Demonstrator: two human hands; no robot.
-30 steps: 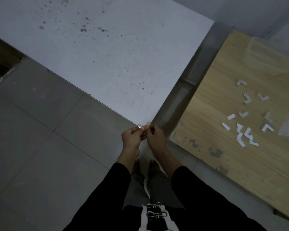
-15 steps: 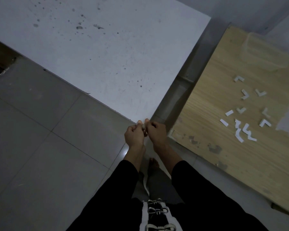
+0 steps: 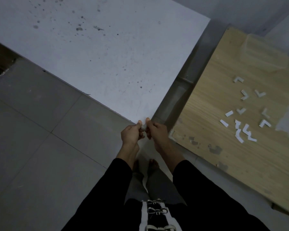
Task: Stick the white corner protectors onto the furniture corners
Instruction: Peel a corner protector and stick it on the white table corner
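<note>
A small white corner protector (image 3: pixel 144 126) sits right at the near corner of the white table (image 3: pixel 107 60). My left hand (image 3: pixel 132 133) and my right hand (image 3: pixel 155 130) both pinch it from either side, thumbs on top at the table's corner. Most of the protector is hidden by my fingers. More white L-shaped protectors (image 3: pixel 245 95) and white backing strips (image 3: pixel 240 134) lie scattered on the wooden tabletop (image 3: pixel 223 164) to the right.
A narrow gap with a grey metal frame (image 3: pixel 182 90) separates the white table from the wooden one. A clear plastic bag (image 3: pixel 270 52) lies at the wooden table's far end. Grey floor tiles (image 3: pixel 40 147) spread to the left; my bare feet stand below the hands.
Both hands have moved the protector forward from just short of the corner onto the white table's corner, and the thumbs now press on top.
</note>
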